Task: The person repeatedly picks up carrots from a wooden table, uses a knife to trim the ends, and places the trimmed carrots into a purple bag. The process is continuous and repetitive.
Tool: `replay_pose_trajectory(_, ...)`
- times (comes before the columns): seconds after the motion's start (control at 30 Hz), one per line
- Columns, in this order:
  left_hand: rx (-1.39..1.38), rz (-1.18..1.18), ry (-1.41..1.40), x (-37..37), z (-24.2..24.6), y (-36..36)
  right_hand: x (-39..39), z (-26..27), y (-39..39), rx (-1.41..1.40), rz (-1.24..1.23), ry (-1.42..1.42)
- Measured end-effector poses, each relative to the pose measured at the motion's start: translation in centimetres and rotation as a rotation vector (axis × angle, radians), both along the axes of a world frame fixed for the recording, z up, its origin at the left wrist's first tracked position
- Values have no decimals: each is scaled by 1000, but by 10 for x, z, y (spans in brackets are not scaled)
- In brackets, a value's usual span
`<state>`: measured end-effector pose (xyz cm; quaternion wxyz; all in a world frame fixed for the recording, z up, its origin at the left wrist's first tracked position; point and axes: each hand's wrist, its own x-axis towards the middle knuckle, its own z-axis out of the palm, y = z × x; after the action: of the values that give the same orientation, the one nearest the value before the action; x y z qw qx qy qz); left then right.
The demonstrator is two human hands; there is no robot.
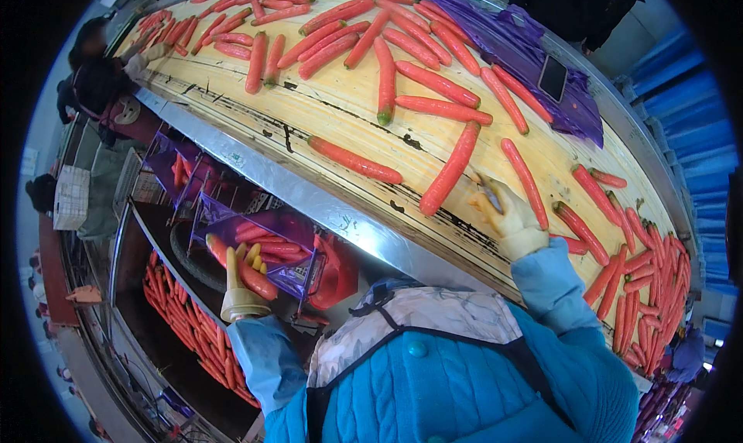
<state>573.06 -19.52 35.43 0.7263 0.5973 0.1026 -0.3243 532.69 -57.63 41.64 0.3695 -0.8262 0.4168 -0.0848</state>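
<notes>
My left hand [238, 295], in a pale rubber glove, grips a carrot [259, 281] below the table's metal edge. It is beside a purple-lined holder that has several carrots [273, 246] in it. Over the wooden tabletop [325, 112], my gloved right hand [514, 216] has its fingers bent. A small dark greyish thing [493, 201] shows between them, too unclear to name. Close to that hand, one carrot [451, 170] slants across the boards and another carrot [525, 181] lies on the far side. A further carrot [355, 160] rests near the front edge.
Many carrots [662, 292] are heaped at the right. A purple plastic sheet [522, 42] with a phone [552, 78] covers the far edge. Down left is a dark bin [168, 350] of carrots. A co-worker [101, 86] reaches over the left end; another person [572, 7] stands across.
</notes>
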Motion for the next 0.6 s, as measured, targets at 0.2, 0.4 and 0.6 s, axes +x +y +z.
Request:
replay_pose_trajectory(0.2, 112, 284, -272, 60, -44, 23, 115, -22, 9, -305, 185, -235)
replay_pose_trajectory(0.4, -98, 37, -725, 46, 33, -75, 251, -85, 15, -347, 336, 228)
replay_pose_trajectory(0.6, -12, -276, -1006, 26, 57, -170, 180, -85, 7, -263, 187, 270)
